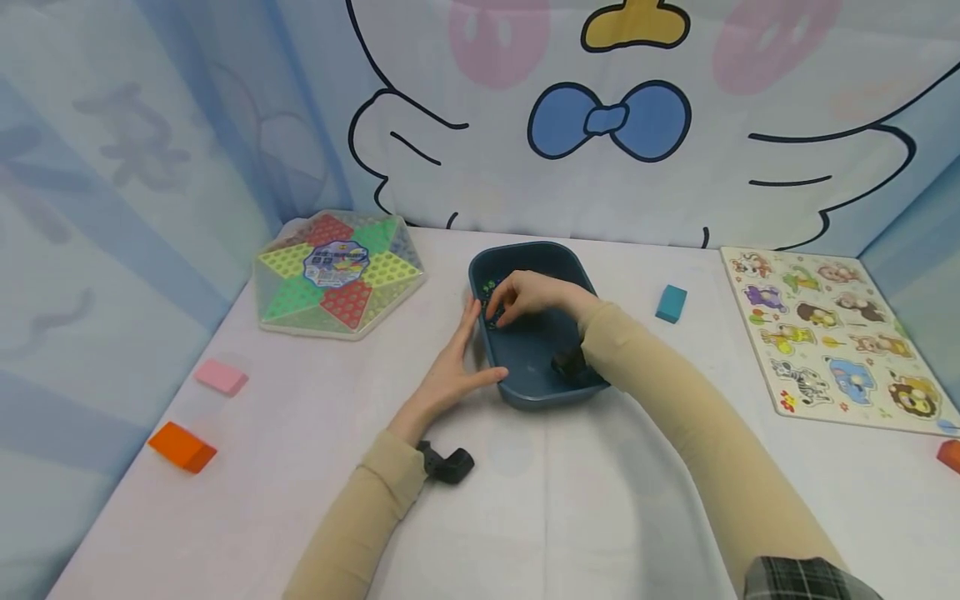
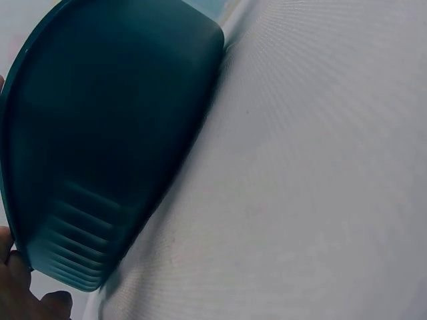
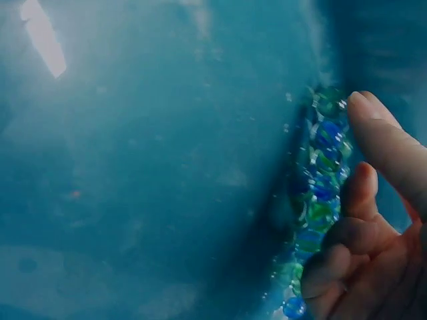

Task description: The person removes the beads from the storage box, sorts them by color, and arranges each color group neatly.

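Observation:
A dark teal plastic bin [image 1: 555, 401] stands on the white table. Its ribbed outer wall [image 2: 100, 133] fills much of the left wrist view. My left hand [image 1: 448, 371] rests against the bin's left side, fingers fairly straight along the wall and thumb at the near rim. Inside the bin, my right hand [image 1: 534, 293] reaches to the left wall with bent fingers. Blue and green glass marbles [image 3: 320, 212] lie in a line along that wall. The right fingertips [image 3: 363, 103] touch or nearly touch the marbles, and a gap shows between thumb and forefinger.
A hexagonal Chinese checkers box [image 1: 337, 279] lies at the back left. An animal puzzle board [image 1: 843, 342] is at the right. Loose blocks lie about: teal [image 1: 671, 303], pink [image 1: 221, 377], orange [image 1: 182, 447] and red-orange [image 1: 950, 455]. A printed curtain [image 1: 615, 192] stands behind.

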Demonstrator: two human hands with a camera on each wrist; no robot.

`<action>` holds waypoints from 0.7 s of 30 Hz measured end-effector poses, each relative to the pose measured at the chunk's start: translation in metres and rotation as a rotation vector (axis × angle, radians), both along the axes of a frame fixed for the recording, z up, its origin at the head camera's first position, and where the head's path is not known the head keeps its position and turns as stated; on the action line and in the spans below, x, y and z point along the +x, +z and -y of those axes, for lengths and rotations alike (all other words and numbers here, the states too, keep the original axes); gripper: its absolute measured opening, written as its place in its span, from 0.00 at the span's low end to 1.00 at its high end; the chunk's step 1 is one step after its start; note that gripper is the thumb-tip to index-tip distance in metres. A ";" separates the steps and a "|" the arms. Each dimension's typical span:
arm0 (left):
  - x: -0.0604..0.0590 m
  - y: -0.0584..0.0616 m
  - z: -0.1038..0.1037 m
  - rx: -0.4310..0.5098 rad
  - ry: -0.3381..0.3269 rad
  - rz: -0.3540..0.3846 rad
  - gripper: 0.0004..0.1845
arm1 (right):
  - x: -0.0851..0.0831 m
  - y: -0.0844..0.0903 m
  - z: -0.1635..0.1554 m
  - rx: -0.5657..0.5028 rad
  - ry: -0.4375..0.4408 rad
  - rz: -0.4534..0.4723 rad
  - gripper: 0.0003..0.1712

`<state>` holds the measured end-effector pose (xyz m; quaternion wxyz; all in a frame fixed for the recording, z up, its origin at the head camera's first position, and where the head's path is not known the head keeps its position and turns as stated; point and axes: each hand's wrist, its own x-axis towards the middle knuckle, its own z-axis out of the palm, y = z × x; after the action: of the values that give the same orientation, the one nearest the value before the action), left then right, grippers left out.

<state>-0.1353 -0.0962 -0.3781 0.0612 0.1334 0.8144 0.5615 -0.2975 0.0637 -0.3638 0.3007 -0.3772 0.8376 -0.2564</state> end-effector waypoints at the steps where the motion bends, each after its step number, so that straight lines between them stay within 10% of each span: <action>1: 0.000 0.000 0.000 0.003 -0.001 -0.001 0.50 | 0.000 0.000 0.001 0.004 0.008 -0.028 0.12; 21: 0.000 0.001 0.001 -0.005 -0.005 0.039 0.51 | 0.006 -0.002 0.013 0.075 0.013 -0.169 0.09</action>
<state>-0.1352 -0.0976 -0.3770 0.0788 0.1244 0.8140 0.5618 -0.2919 0.0506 -0.3658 0.2445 -0.3915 0.8665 -0.1901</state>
